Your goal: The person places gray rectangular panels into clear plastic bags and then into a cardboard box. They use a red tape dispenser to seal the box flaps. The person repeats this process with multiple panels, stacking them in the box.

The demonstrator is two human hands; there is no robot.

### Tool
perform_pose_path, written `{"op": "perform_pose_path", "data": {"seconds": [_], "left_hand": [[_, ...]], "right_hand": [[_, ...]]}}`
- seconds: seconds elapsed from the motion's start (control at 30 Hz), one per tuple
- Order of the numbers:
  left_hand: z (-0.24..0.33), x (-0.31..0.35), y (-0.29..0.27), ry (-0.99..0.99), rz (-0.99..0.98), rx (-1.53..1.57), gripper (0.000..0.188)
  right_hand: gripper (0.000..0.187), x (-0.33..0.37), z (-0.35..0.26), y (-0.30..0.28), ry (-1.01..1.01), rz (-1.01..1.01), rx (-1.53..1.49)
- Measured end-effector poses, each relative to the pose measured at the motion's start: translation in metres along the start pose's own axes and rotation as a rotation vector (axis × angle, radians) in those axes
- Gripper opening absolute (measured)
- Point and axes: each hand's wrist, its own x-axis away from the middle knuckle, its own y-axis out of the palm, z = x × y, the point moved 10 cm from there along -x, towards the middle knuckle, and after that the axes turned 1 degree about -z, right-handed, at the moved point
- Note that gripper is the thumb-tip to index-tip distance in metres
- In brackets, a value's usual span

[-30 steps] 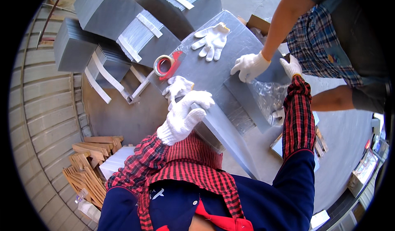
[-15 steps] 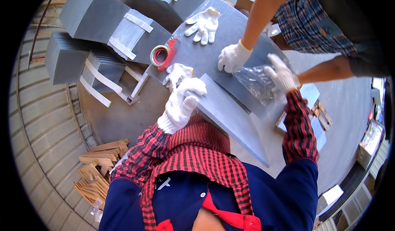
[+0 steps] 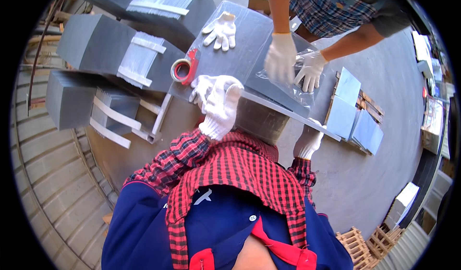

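A thin flat grey panel [image 3: 294, 116] is tilted nearly edge-on in front of me, held at both ends. My left hand [image 3: 222, 107], in a white knit glove, is closed on its left end. Around its right end my right hand [image 3: 309, 141] is closed, also gloved, with the fingers partly hidden by the panel. Just beyond, another grey panel [image 3: 261, 85] lies on the work surface [image 3: 245, 22]. A co-worker's two gloved hands, one [image 3: 281, 58] blurred and one [image 3: 311, 70] spread, are over it with clear plastic film [image 3: 303, 98].
A loose white glove [image 3: 222, 32] and a red tape dispenser [image 3: 187, 69] lie on the surface; another glove [image 3: 200, 85] is beside my left hand. Stacked grey panels [image 3: 93, 42] with pale strips stand left. Panels on a pallet [image 3: 343, 99] sit right.
My right hand has come down from the plastic film to the panel's right end. The panel has swung up to nearly edge-on. The co-worker's hands have shifted over the film.
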Motion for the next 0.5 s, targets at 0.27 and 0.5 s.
{"op": "perform_pose_path", "data": {"seconds": [0.27, 0.5], "left_hand": [[-0.009, 0.014, -0.013, 0.250, -0.063, 0.102, 0.036], [-0.020, 0.010, -0.003, 0.178, -0.162, 0.093, 0.041]], "right_hand": [[0.044, 0.059, -0.006, -0.010, 0.086, 0.056, -0.048], [0.048, 0.051, 0.000, -0.018, 0.051, 0.171, 0.016]]}}
